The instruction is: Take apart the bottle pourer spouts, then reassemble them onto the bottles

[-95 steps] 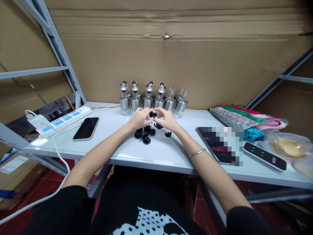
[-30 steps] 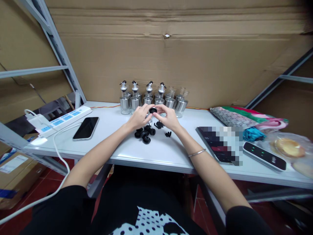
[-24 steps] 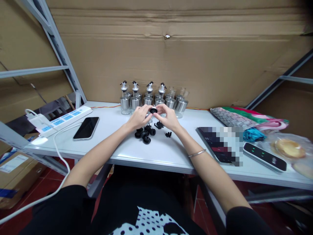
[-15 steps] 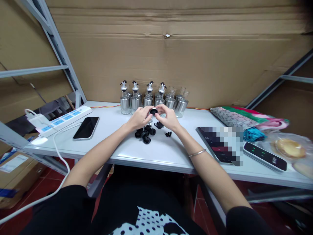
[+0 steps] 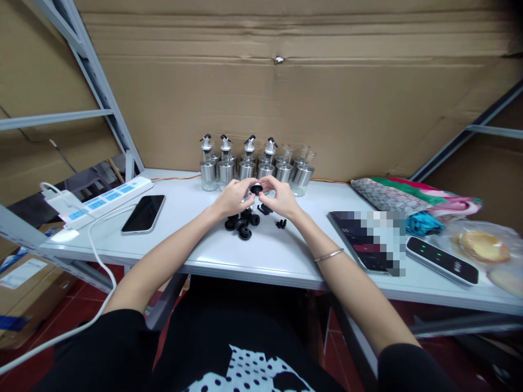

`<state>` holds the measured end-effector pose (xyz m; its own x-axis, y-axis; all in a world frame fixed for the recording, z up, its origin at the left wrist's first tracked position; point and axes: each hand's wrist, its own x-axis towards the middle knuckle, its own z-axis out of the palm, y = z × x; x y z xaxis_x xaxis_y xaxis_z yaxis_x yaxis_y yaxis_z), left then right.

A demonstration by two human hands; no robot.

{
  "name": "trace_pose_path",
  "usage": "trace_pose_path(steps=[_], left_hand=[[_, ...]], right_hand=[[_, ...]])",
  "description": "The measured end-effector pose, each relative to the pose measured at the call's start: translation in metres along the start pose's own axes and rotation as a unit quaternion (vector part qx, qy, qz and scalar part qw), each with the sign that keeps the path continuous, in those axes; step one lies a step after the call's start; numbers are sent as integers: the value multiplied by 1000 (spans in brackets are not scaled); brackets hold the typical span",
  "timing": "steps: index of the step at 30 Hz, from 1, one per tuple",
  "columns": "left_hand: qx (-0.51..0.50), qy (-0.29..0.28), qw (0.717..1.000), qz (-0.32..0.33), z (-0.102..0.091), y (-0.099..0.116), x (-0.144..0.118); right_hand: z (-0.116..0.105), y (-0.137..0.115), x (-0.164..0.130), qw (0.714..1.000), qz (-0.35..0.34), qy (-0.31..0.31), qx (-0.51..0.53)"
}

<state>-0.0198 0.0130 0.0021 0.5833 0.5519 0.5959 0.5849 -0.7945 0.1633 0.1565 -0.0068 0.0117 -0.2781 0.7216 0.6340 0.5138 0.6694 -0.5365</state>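
My left hand point(image 5: 231, 198) and my right hand point(image 5: 281, 198) meet above the white table point(image 5: 278, 256), and both pinch one small round black cap point(image 5: 256, 189) between their fingertips. Just below the hands lies a loose pile of black caps point(image 5: 242, 223). A few small black spout pieces point(image 5: 280, 223) lie to its right. Behind the hands, a row of glass and steel dispenser bottles point(image 5: 256, 167) stands against the cardboard wall. Those on the left carry black spouted tops, and those on the right look open.
A dark phone point(image 5: 144, 214) and a white power strip point(image 5: 107, 199) with a cable lie at the left. At the right are a tablet point(image 5: 370, 240), a dark power bank point(image 5: 442, 261), folded cloth point(image 5: 408, 197) and bagged bread point(image 5: 484, 246). Metal shelf posts flank the table.
The two hands have stayed together on the black cap, with small finger shifts that turn it. It sits slightly lower than half a second ago. Nothing else on the table has moved.
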Motion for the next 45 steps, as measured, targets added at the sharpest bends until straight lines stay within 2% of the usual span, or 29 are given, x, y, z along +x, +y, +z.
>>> trace_pose_path(steps=[13, 18, 25, 45], left_hand=[[1, 14, 1000, 21, 2, -6, -1], [11, 34, 999, -5, -2, -1, 0], [30, 21, 999, -23, -5, 3, 1], [23, 29, 999, 0, -2, -4, 3]], right_hand=[[-1, 0, 1, 1000, -1, -25, 11], [1, 3, 2, 999, -34, 5, -15], [1, -2, 0, 999, -26, 28, -25], [-3, -13, 1, 1000, 12, 4, -12]])
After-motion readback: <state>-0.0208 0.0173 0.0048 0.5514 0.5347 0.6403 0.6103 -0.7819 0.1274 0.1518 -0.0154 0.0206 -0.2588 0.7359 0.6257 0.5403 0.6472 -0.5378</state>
